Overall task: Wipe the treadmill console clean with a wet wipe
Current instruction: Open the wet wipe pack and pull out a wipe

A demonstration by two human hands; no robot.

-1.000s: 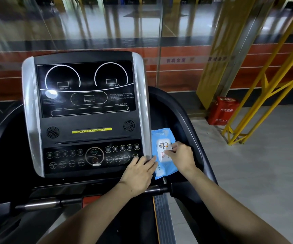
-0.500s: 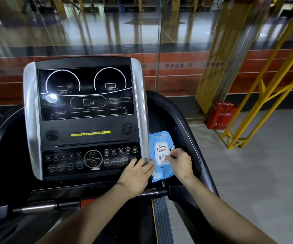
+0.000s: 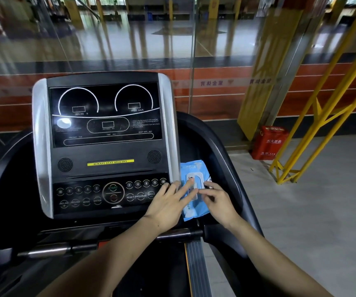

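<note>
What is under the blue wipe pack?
The wipe pack lies on the treadmill's black side ledge beside the console. The surface directly beneath is hidden.

A glass wall stands ahead; grey floor, yellow frame and red box lie right.

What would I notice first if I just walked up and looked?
The big black treadmill console with its silver sides fills the middle. Right beside it lies a blue wet wipe pack, with the left hand and right hand on it. A red box sits on the floor at right.
</note>
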